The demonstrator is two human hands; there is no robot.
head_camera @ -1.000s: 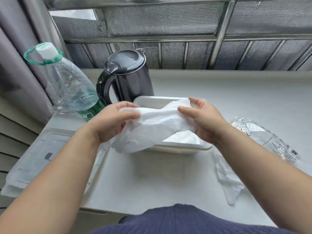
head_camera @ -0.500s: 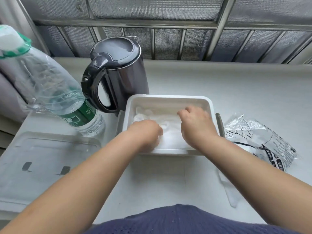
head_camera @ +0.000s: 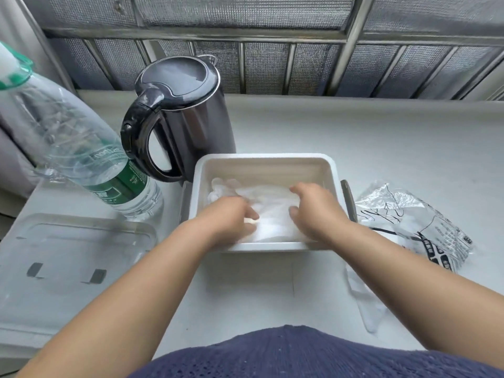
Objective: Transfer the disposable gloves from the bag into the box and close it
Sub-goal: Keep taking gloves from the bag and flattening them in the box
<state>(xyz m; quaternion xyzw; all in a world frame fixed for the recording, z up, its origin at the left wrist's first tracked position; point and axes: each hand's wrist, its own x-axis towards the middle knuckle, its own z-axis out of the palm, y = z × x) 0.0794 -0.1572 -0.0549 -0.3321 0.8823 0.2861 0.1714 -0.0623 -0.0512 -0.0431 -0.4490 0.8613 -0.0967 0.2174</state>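
So, gloves [head_camera: 272, 211]: white wad inside open box [head_camera: 264, 159].
left hand [head_camera: 229, 216]: fingers curled, gripping gloves.
right hand [head_camera: 316, 211]: thumb and bent fingers pinch gloves.
bag [head_camera: 409, 222]: just right of box.

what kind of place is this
Likely a home kitchen or balcony corner: an electric kettle and a plastic water bottle stand on the white counter below a barred, meshed window.

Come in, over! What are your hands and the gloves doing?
Left hand, right hand in white rectangular plastic box, on thin white disposable gloves; grip unclear. Clear plastic lid off, lying left. One loose translucent glove outside box.
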